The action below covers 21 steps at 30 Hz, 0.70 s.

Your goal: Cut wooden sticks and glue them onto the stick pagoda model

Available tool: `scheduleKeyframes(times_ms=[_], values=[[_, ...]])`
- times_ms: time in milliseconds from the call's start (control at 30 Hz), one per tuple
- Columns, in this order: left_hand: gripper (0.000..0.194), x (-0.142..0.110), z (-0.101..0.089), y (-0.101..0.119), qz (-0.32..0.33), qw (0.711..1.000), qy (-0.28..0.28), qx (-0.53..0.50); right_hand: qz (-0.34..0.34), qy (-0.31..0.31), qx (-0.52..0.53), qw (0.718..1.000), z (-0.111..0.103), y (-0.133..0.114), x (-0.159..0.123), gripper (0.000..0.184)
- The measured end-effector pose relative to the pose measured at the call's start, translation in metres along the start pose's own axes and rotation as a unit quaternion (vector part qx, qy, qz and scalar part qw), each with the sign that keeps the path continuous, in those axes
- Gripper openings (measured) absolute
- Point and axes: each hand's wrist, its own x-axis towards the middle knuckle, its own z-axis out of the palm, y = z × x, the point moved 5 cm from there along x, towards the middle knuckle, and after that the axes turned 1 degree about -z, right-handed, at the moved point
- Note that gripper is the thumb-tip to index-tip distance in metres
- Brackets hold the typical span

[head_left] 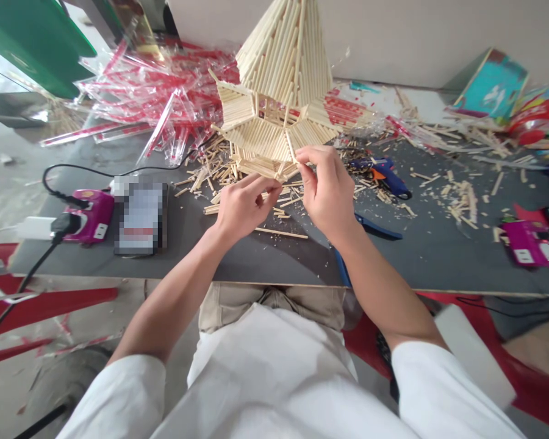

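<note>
two hands [286,195] at near edge — stick model [274,131] beyond grip

Bright — soft shadows — edges stretched.

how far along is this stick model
The tall pointed roof looks done, and slatted panels flare out below it. The left hand and right hand are working at the model's lower edge. That edge probably still needs finishing; loose sticks lie nearby, but how much remains I can't tell.
</note>
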Motion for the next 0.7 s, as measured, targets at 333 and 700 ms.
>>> scheduleKeyframes(times_ms=[333,700], values=[[0.009,0.0000,-0.0011,0.0004,-0.007,1.000,-0.007,-0.003,0.007,0.023,0.013,1.000,-0.0061,0.0063,-0.0019,0.029],[0.010,0.0002,-0.0012,0.0007,0.001,1.000,-0.007,-0.004,-0.024,0.021,-0.004,0.999,-0.0042,0.0016,0.0018,0.026]])
